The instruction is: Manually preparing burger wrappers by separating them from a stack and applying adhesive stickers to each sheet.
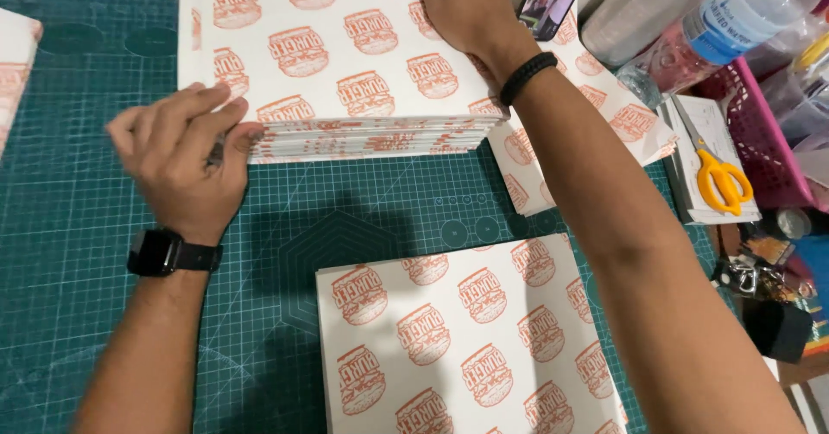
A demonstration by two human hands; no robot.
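My left hand (184, 153) pinches the near left corner of the tall paper stack (345, 63). The stack goes off to the right, long side across. My right hand (462, 6) lies flat and open on top, farther back.

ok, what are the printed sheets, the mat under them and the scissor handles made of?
Printed sheets: thin matte paper by the look; the stack's edge shows many fine layers, fanned where the left hand lifts them.
Mat: green with a grid, dull finish; probably a vinyl or rubber cutting mat.
Scissor handles: smooth yellow-orange, likely plastic; the blades look like metal.
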